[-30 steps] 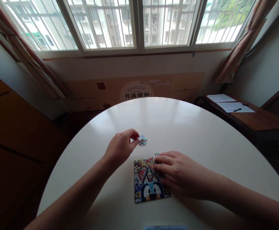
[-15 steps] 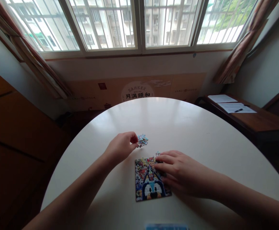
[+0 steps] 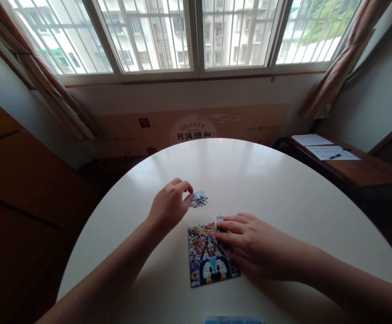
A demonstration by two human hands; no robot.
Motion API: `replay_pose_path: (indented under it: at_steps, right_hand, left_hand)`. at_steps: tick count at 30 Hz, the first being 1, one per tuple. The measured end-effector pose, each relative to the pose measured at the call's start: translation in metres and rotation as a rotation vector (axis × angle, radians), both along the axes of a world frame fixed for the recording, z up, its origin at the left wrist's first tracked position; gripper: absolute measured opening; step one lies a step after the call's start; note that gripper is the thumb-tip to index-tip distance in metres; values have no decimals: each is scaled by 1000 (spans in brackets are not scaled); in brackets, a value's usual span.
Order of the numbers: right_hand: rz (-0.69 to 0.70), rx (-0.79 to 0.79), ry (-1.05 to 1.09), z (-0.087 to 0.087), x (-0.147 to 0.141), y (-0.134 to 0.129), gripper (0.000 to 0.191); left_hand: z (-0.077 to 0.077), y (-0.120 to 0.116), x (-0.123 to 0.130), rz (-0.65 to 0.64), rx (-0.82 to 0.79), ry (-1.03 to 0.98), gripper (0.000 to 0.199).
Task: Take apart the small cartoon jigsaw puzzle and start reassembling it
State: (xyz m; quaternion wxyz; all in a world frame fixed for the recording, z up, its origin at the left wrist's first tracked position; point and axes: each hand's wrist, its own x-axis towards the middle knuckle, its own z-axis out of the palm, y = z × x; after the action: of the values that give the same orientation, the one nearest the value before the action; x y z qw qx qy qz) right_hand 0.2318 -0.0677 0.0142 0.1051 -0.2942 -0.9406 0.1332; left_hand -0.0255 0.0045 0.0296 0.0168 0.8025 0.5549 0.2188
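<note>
A partly assembled jigsaw puzzle (image 3: pixel 212 265) with a blue cartoon dog face lies on the white table. My right hand (image 3: pixel 253 243) rests on its right side, fingers spread and flat, covering part of that edge. Just above the puzzle's top edge, by my right fingertips, a small pale piece (image 3: pixel 220 218) sticks out. My left hand (image 3: pixel 172 200) is beside the small pile of loose pieces (image 3: pixel 200 198), thumb and forefinger curled together at its left edge. Whatever may be between those fingertips is too small to make out.
The round white table (image 3: pixel 250 175) fills the middle. A blue item (image 3: pixel 233 320) shows at the bottom edge. On the right, a brown side table (image 3: pixel 361 173) bears papers (image 3: pixel 332 153) and pens. A barred window and curtains are beyond.
My left hand has lifted and tilted slightly at the pile, its thumb and forefinger now nearer the pile's upper left. The puzzle has shifted slightly left, while my right hand stays on it.
</note>
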Motion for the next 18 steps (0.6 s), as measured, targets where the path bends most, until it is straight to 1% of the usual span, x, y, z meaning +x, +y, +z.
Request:
replay_pose_path:
  at_steps: [3, 8, 11, 14, 16, 18]
  right_hand:
    - [-6, 0, -9, -1, 1, -1, 50]
    - [-29, 47, 21, -2, -2, -3, 46]
    - [-60, 87, 23, -2, -5, -5, 42]
    - [-79, 77, 1, -3, -7, -6, 28]
    - [-82, 59, 1, -3, -8, -6, 21]
    - [-84, 53, 8, -4, -8, -6, 19]
  left_hand:
    - [-2, -9, 10, -83, -17, 6, 9]
    - [-12, -23, 27, -245, -133, 34, 10]
    - [-18, -26, 30, -286, -172, 43, 17]
    - [-23, -26, 33, -325, -199, 56, 21]
    - [-26, -26, 36, -343, -189, 76, 22]
    - [-28, -27, 39, -345, -168, 92, 20]
